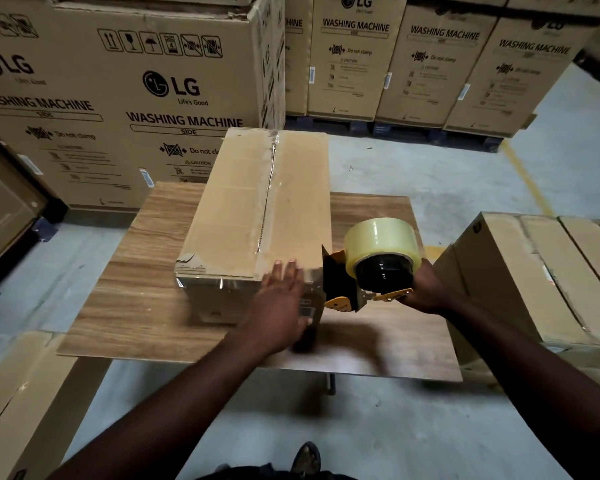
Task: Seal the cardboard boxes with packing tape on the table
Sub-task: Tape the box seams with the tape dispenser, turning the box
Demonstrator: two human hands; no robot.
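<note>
Since the cardboard box [229, 220] sits mid-frame on the table [136, 306] with its long axis running toward the top of the frame, the taped seam [269, 202] ends just left of both hands. Left hand [284, 289] is nearer: flat, fingers straight, pressing tape over the near edge. Right hand [426, 289] grips the tape dispenser [371, 271], just right of the box's near corner. Tape possibly uncut, too blurred to tell. Flaps closed, contents hidden. More boxes [541, 271] lower right.

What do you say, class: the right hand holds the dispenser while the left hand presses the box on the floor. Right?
Wrong in one respect: the head view shows the box on the table, not the floor. The right hand does hold the dispenser while the left hand presses the box.
</note>
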